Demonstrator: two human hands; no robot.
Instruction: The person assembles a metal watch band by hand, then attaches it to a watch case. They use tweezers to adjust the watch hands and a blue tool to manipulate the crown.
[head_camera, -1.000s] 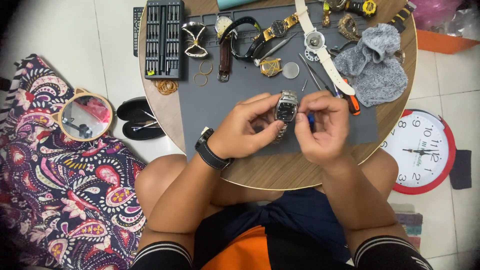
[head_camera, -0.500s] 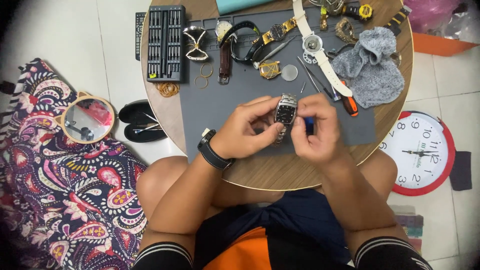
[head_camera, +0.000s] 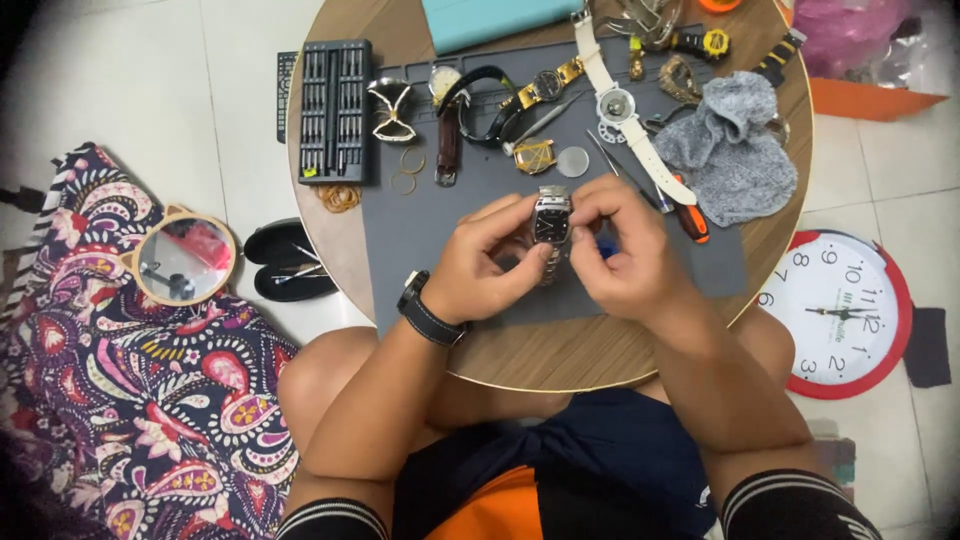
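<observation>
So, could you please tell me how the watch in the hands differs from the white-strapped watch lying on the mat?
The held watch has a squarish dark face and a metal bracelet; the white-strapped watch has a round pale face. The held watch is gripped above the mat by the fingers of the left hand and right hand; the white-strapped watch lies stretched out flat, untouched. Both are wristwatches.

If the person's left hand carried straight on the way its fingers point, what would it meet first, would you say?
The left hand points up and right, at the silver wristwatch it already pinches. Beyond that, probably the round glass disc on the grey mat, though depth is unclear.
</observation>
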